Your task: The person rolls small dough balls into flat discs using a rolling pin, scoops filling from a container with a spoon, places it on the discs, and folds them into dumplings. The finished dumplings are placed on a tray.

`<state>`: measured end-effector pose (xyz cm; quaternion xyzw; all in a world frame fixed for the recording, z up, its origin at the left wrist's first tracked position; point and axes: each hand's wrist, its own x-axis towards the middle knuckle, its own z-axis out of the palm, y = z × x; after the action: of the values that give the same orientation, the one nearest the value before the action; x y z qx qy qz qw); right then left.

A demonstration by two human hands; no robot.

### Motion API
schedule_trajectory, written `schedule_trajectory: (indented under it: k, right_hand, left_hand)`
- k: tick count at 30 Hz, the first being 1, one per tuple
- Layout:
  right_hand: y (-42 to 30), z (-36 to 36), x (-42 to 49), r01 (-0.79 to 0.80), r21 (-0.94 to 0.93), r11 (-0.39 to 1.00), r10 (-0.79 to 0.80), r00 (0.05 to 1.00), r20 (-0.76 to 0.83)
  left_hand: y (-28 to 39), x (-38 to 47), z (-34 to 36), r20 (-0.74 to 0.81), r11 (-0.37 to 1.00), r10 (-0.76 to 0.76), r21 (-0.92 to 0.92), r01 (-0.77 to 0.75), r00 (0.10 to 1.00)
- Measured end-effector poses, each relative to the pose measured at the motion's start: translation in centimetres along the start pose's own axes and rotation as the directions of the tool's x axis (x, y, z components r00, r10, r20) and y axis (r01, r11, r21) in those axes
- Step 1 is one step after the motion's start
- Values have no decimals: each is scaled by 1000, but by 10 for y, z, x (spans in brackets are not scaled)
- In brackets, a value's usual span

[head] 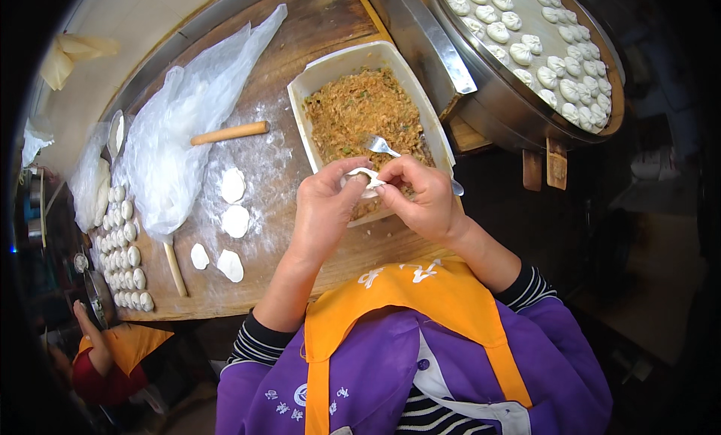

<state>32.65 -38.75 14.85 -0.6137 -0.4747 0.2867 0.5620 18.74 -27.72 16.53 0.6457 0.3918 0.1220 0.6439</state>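
Note:
My left hand (329, 207) and my right hand (419, 195) hold a partly gathered dough wrapper (369, 182) between them, above the near part of a white plastic tub (299, 114) of minced filling (360, 114). The left thumb presses into the wrapper, while the right thumb and fingers pinch its edge. A metal fork (383, 146) lies in the filling. Several flat dough rounds (235, 221) lie on the floured board to the left. Beyond them is a wooden rolling pin (230, 133).
Crumpled clear plastic sheeting (169, 136) covers part of the wooden work table (338, 271). Rows of dough pieces (127, 260) and a second wooden stick (175, 270) lie at left. A large round steamer (495, 105) holds pleated buns (521, 53). A co-worker (107, 356) is at lower left.

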Motion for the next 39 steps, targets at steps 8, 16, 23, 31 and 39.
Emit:
schedule_trajectory:
  k: [8,16,23,31,39]
  right_hand:
    - [1,-7,1,201,-225,954,-177,977,121]
    - [0,-3,1,92,-137,986,-97,995,-27]
    - [0,5,0,63,-83,995,-65,998,-22]
    - [4,-3,2,396,-323,860,-380,918,114]
    - [2,-9,2,519,-363,774,-471,855,220]
  left_hand:
    - [7,0,-4,88,913,167,363,-187,982]
    - [4,-3,0,36,974,104,-204,-94,994]
    - [2,-8,3,-46,999,36,43,-34,998]
    - [8,-4,-4,86,942,126,300,-147,988]
    - [14,3,-14,268,927,69,339,-161,961]
